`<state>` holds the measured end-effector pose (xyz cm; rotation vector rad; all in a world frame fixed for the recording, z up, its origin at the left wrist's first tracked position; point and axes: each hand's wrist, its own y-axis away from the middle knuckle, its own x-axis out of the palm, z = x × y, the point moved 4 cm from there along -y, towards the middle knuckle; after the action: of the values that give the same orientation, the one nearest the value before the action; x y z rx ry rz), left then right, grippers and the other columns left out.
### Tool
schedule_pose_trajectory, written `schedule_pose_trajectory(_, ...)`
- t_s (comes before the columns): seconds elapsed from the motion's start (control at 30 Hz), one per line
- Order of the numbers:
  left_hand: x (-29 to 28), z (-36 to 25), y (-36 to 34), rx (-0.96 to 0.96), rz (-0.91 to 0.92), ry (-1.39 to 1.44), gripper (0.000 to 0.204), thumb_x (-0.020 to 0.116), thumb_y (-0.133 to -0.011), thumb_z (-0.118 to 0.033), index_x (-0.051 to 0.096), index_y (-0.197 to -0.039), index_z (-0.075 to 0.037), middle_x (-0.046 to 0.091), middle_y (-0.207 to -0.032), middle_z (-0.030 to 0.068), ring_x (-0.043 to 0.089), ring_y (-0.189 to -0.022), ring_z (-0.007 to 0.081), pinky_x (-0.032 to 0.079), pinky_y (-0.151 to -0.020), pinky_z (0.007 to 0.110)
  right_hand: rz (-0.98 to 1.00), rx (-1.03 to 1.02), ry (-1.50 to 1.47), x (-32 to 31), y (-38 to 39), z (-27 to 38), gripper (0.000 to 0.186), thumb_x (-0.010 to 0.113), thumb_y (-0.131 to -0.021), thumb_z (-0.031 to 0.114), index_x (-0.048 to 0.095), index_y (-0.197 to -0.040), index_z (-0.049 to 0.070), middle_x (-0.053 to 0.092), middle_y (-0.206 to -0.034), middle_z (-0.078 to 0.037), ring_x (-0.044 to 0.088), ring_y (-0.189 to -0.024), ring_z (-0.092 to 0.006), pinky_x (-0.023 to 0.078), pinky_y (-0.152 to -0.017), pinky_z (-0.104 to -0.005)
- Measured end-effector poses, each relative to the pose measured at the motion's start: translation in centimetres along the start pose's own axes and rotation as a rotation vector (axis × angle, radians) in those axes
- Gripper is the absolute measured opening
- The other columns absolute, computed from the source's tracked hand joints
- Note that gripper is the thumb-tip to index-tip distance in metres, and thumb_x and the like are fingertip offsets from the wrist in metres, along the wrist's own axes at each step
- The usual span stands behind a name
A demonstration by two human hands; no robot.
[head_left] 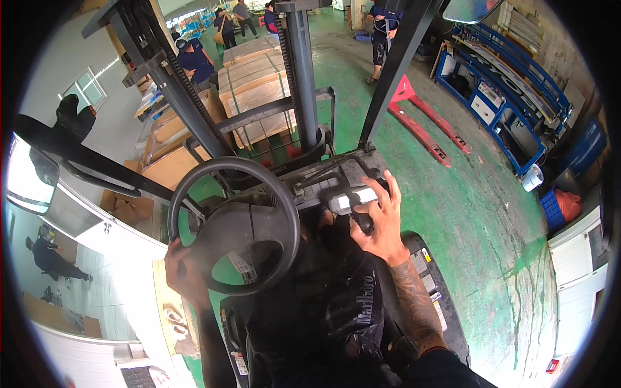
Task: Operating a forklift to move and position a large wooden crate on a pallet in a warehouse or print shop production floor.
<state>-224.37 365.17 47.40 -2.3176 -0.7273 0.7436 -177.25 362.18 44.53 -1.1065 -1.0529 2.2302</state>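
Observation:
I sit at the controls of a forklift. My left hand (184, 273) is closed round the lower left rim of the black steering wheel (292, 216). To the right of the wheel, my right hand (383, 227) has its fingers curled about a black-knobbed control lever (364, 224), with one finger raised. The dashboard (314, 187) and a pale grey box-like part (352, 200) lie just ahead of that hand. Beyond the dark mast (301, 77) stands a tall strapped wooden crate (255, 90); whether it rests on the forks cannot be seen.
A red pallet jack (420, 129) stands on the green floor (479, 213) at the right. Farther right is a blue-framed machine (488, 103). People stand beyond the mast, one (194, 61) close beside the crate and another (383, 32) near the pallet jack. Cartons (132, 207) lie left.

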Motion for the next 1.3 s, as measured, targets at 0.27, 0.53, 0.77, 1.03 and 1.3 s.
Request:
schedule_pose_trajectory(0.27,-0.3,-0.1,0.3,0.014,0.007,0.011,0.013,0.069,-0.095,-0.007,0.079,-0.104,-0.003,0.078,-0.135,0.0177,0.071,-0.132,0.0353,0.052,-0.115,0.046,0.040,0.024,0.003,-0.5,-0.4,0.5,0.030,0.084,-0.077,0.017,0.072,-0.102,0.009,0.058,-0.162,-0.014,0.033,-0.163,-0.0551,0.029,-0.125,-0.0746)
schedule_pose_trajectory(0.53,-0.2,0.3,-0.2,0.027,-0.016,-0.008,0.011,0.070,-0.096,-0.007,0.078,-0.103,-0.003,0.078,-0.134,0.0176,0.071,-0.130,0.0335,0.054,-0.113,0.044,0.143,0.015,0.132,-0.9,-3.5,0.4,0.056,0.081,-0.097,0.033,0.070,-0.148,0.014,0.065,-0.154,-0.009,0.049,-0.148,-0.0410,0.041,-0.121,-0.0602)
schedule_pose_trajectory(0.77,0.0,0.4,-0.5,0.045,-0.028,0.021,0.008,0.071,-0.097,-0.004,0.078,-0.101,-0.004,0.078,-0.132,0.0172,0.073,-0.127,0.0327,0.056,-0.109,0.043,0.138,0.001,0.191,-1.0,-4.4,0.6,0.064,0.084,-0.096,0.040,0.070,-0.154,0.016,0.076,-0.140,-0.004,0.061,-0.122,-0.0303,0.051,-0.108,-0.0474)
schedule_pose_trajectory(1.03,-0.3,0.3,-0.6,0.018,-0.018,0.034,0.017,0.063,-0.093,0.000,0.078,-0.101,0.001,0.077,-0.134,0.0182,0.069,-0.129,0.0302,0.051,-0.114,0.045,-0.007,0.089,0.190,-0.1,-3.3,2.2,0.068,0.091,-0.088,0.039,0.075,-0.151,0.018,0.083,-0.124,0.000,0.064,-0.100,-0.0256,0.054,-0.093,-0.0427)
schedule_pose_trajectory(1.3,-0.3,0.5,-0.5,0.031,-0.015,0.052,0.018,0.063,-0.093,0.002,0.078,-0.102,0.001,0.077,-0.134,0.0178,0.069,-0.131,0.0302,0.050,-0.115,0.044,-0.044,0.212,0.283,0.1,-2.1,2.7,0.070,0.093,-0.084,0.039,0.077,-0.150,0.022,0.077,-0.089,0.001,0.057,-0.088,-0.0232,0.052,-0.085,-0.0379)
